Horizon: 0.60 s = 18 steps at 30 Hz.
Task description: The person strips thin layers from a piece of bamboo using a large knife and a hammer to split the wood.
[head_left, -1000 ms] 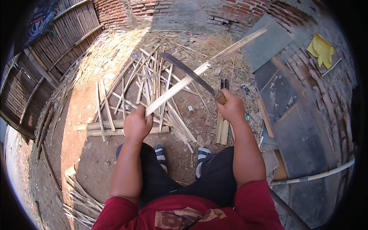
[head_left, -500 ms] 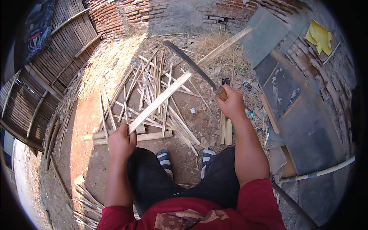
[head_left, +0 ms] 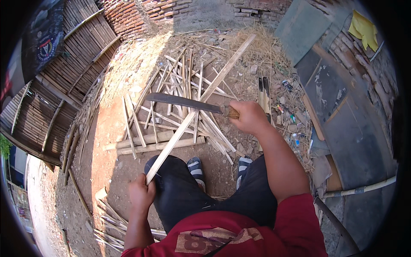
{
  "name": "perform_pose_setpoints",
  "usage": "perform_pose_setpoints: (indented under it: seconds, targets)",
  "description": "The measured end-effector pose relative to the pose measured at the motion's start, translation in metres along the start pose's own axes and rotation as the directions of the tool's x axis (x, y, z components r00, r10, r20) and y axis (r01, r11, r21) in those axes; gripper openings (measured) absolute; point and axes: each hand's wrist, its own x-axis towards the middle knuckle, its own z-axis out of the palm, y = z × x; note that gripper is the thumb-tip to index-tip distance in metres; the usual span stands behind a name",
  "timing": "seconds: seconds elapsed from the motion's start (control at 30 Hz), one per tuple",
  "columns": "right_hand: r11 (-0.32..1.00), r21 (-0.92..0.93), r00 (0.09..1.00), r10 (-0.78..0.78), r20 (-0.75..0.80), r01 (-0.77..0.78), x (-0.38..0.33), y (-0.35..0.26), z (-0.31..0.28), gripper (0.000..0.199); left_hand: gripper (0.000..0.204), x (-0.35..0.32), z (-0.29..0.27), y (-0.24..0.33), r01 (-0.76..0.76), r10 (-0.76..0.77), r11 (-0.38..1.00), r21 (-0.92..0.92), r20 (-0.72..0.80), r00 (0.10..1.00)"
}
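My left hand (head_left: 141,192) is closed round the near end of a long, pale bamboo strip (head_left: 171,143), beside my left knee. The strip slants up and away to the right, over a loose pile of similar strips (head_left: 171,81). In my right hand (head_left: 249,116) is a machete, gripped by its wooden handle (head_left: 233,112). Its dark blade (head_left: 184,101) points left and crosses the strip around mid-length, seemingly against it. Two bamboo poles (head_left: 160,145) lie on the ground under the strip.
Another bundle of strips (head_left: 113,222) lies at the lower left. Dark-tipped bamboo pieces (head_left: 264,94) rest beyond my right hand. Dark boards (head_left: 334,94) lean at the right, a woven bamboo wall (head_left: 85,47) stands left, and a brick wall (head_left: 201,17) closes the back.
The machete blade has swung down and left along the strip, towards me, and now points more sideways. My left hand has drawn the strip lower and nearer.
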Motion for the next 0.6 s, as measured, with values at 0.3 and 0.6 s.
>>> perform_pose_setpoints:
  seconds: [0.3, 0.6]
  targets:
    - [0.957, 0.157, 0.964, 0.255, -0.068, -0.243, 0.005, 0.019, -0.019, 0.029, 0.014, -0.003, 0.003, -0.011, -0.028, 0.034, 0.997, 0.067, -0.094, 0.995]
    - [0.997, 0.011, 0.998, -0.07, 0.006, 0.07, 0.001, -0.008, -0.018, 0.027, 0.011, 0.002, 0.006, -0.019, -0.081, 0.094, 0.992, 0.099, -0.132, 0.987]
